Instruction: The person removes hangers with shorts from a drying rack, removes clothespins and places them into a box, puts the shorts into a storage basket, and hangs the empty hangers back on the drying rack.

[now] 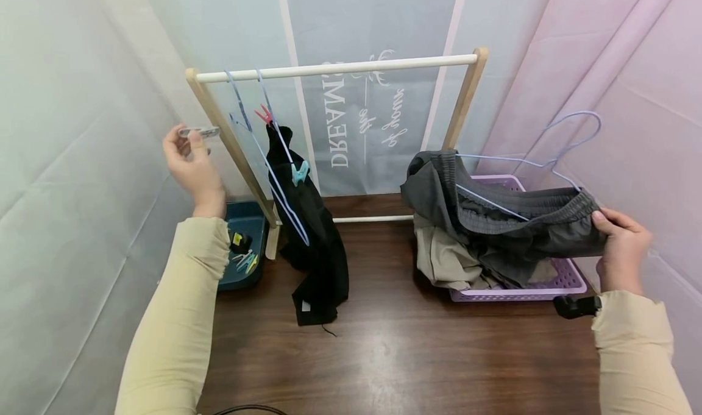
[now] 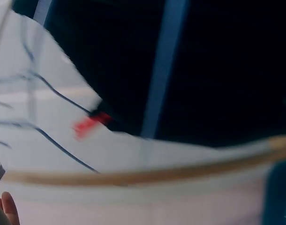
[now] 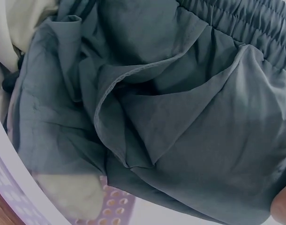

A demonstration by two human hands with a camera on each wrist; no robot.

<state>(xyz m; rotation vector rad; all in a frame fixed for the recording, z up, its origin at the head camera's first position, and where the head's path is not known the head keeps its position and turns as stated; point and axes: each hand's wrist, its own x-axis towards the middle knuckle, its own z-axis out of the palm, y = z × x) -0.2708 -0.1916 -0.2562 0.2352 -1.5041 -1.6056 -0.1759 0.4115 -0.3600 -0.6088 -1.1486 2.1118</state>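
Observation:
My left hand (image 1: 194, 168), raised left of the rack, pinches a clear greyish clothespin (image 1: 200, 132) between thumb and fingers. At the right, my right hand (image 1: 625, 244) grips the waistband end of dark grey elastic-waist pants (image 1: 510, 220), thumb on top. A light blue wire hanger (image 1: 576, 141) sits inside that waistband, its hook sticking up. The right wrist view shows the pants' pocket opening and gathered waistband up close. On the rack, black pants (image 1: 315, 238) hang from a blue hanger, held by a red clothespin (image 1: 264, 115) and a teal clothespin (image 1: 300, 173).
A wooden rack with a white top bar (image 1: 340, 67) stands in the middle. Behind the left upright, a dark blue tray (image 1: 236, 281) holds several clothespins. Below the grey pants, a purple basket (image 1: 515, 294) contains beige clothing (image 1: 444, 253). Fabric walls stand on both sides.

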